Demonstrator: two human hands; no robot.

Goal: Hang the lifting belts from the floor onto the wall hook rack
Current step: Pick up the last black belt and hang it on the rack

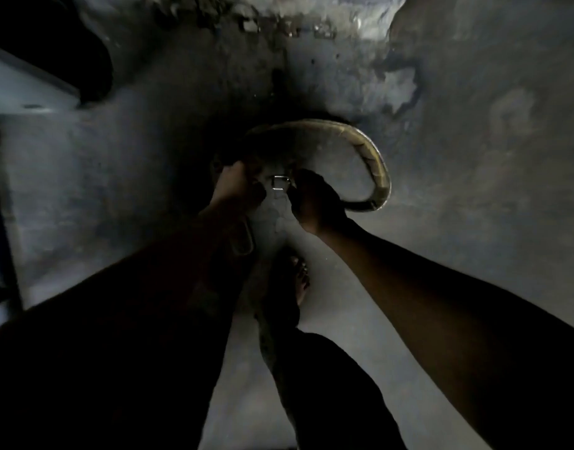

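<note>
A worn tan lifting belt (374,157) curves in a wide loop above the grey floor, in the middle of the head view. My left hand (237,183) is closed on the belt's dark left end. My right hand (314,203) is closed on the other end, beside the metal buckle (280,182) that shines between the two hands. Another strap end with a rounded tip (243,241) hangs below my left wrist. The scene is very dark, and no wall hook rack shows in it.
My bare foot (295,280) stands on the concrete floor (473,157) just below the hands. A crumbling wall base (295,24) runs along the top. A pale board (22,89) and a dark upright frame (0,222) stand at the left.
</note>
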